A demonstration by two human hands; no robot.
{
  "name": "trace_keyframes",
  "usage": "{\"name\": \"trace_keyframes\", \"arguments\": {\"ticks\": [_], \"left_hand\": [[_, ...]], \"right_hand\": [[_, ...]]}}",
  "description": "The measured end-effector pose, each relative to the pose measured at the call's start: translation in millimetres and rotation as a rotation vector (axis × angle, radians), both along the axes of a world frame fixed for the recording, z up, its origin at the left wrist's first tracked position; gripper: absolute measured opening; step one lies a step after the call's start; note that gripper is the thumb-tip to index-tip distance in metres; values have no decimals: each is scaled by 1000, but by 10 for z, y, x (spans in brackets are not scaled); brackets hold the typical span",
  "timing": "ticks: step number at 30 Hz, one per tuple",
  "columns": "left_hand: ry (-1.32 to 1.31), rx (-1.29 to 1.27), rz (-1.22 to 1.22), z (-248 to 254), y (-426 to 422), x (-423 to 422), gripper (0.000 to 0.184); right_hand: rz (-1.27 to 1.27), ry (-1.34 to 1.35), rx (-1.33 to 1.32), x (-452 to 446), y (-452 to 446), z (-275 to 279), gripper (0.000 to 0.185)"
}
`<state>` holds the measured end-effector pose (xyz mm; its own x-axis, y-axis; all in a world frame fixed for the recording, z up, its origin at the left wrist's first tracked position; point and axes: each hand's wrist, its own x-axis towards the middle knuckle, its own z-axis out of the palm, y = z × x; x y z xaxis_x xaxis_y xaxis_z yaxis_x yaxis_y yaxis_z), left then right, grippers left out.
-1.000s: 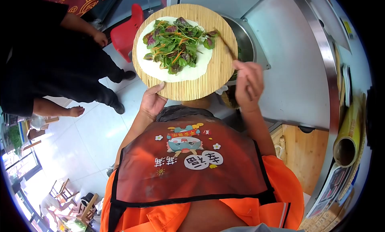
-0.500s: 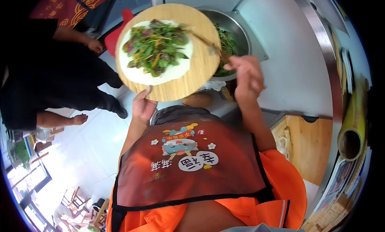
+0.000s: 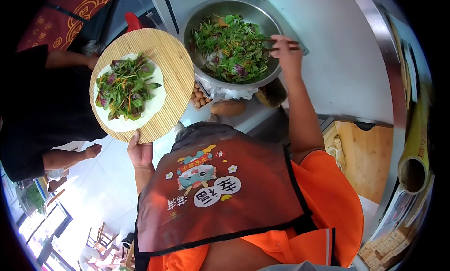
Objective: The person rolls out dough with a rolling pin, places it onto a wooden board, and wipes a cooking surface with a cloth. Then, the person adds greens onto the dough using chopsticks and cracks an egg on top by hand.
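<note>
My left hand (image 3: 140, 152) grips the near edge of a round, ribbed wooden board (image 3: 177, 79), thumb on top. On the board lies a thin white round of dough (image 3: 157, 102), with a heap of mixed green and purple leaves (image 3: 126, 86) and orange shreds over it. My right hand (image 3: 287, 53) is closed around a pair of dark chopsticks (image 3: 293, 48) at the right side of a large steel bowl (image 3: 277, 25). The bowl holds more leaves and shreds (image 3: 229, 46), and the chopstick tips reach in among them.
Another person in dark clothes (image 3: 47, 102) stands close on the left, near the board. Below the bowl are eggs (image 3: 200, 100) and a brown oblong item (image 3: 228, 108). A metal wall (image 3: 337, 60) rises at the right, with a yellow roll (image 3: 415, 158) beside it.
The board with the leaf-topped dough has moved left and down, uncovering the bowl. My right hand has gone up, bringing the chopsticks from over the board to the bowl.
</note>
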<state>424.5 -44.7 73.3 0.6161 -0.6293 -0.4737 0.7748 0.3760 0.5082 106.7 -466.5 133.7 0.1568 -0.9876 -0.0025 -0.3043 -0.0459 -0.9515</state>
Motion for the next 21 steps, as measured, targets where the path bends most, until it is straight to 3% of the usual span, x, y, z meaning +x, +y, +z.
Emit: {"name": "trace_keyframes", "arguments": {"ticks": [1,4,5,9,12,21], "left_hand": [[5,-1,1,10,1,-13,62],[20,3,-7,-8,11,-3,63],[23,3,-10,-14,2,-1,63],[32,-11,-14,10,-69,-22,61],[28,-27,-35,11,-94,4,61],[38,-19,-40,54,-217,-31,62]], "right_hand": [[-29,-91,-62,-53,-67,0,31],[110,-203,86,-73,-283,-109,32],[139,-144,94,-18,-334,-193,31],[5,-49,119,209,-506,-603,29],[-47,-197,287,280,-562,-594,30],[-36,-265,323,286,-604,-737,26]]}}
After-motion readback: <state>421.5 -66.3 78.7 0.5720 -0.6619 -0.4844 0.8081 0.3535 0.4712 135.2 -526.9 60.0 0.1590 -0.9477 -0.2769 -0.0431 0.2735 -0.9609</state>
